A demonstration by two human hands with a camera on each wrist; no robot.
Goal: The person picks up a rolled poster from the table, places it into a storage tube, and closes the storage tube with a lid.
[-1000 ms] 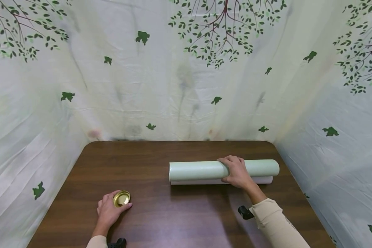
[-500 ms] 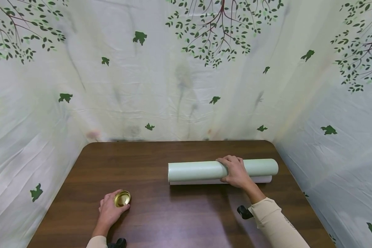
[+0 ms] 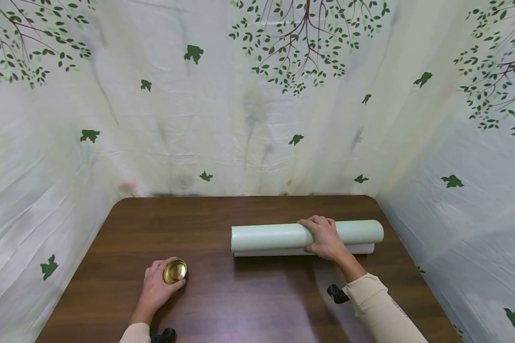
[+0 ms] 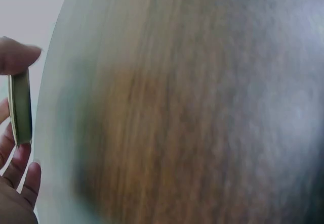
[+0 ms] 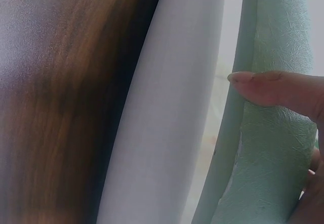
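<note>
My left hand (image 3: pixel 159 285) holds a shallow, round gold-coloured lid (image 3: pixel 175 271) at its edge, over the left part of the table. Seen side-on in the left wrist view, the lid (image 4: pixel 21 107) is thin and sits between thumb and fingers. On the right, my right hand (image 3: pixel 326 240) grips a pale green roll (image 3: pixel 266 237) from above, near its middle. A white roll (image 3: pixel 270 254) lies along its near side, partly hidden. The right wrist view shows the thumb across the green roll (image 5: pixel 278 32), with a bright gap separating it from the white roll (image 5: pixel 167 97).
A brown wooden table (image 3: pixel 197 214) with rounded far corners fills the lower part. White cloth walls (image 3: pixel 223 119) printed with green leaves and branches surround it at the back and sides. Black wrist devices (image 3: pixel 338 294) sit below each hand.
My left hand has shifted slightly right with the gold lid and turned it a little. My right hand stays on the green roll; the head view has shifted slightly.
</note>
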